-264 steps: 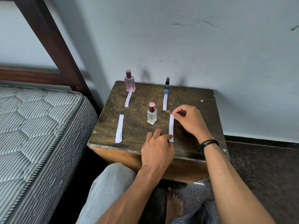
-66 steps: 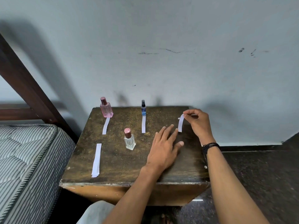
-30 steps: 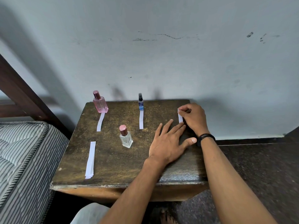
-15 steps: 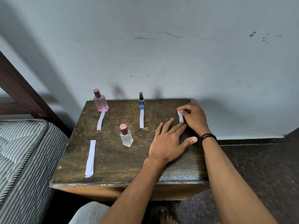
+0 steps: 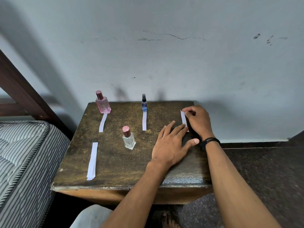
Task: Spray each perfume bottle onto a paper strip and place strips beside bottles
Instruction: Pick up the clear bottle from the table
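On the dark wooden table (image 5: 115,165) stand a pink perfume bottle (image 5: 102,104) at the back left, a slim blue spray bottle (image 5: 144,103) at the back middle and a clear bottle with a rose cap (image 5: 128,138) nearer the middle. A white strip (image 5: 103,122) lies in front of the pink bottle and another strip (image 5: 144,120) in front of the blue one. My right hand (image 5: 198,120) pinches the far end of a third strip (image 5: 183,118) lying at the back right. My left hand (image 5: 172,143) lies flat, fingertips touching that strip's near end.
A small stack of spare strips (image 5: 92,161) lies at the table's front left. A striped mattress (image 5: 24,162) and a dark wooden bed frame (image 5: 21,89) stand to the left. The wall (image 5: 164,55) rises right behind the table. Dark floor (image 5: 263,178) lies to the right.
My right hand has carried the strip from the table's front to the back right and laid it flat there. My left hand followed and now touches the strip's near end.
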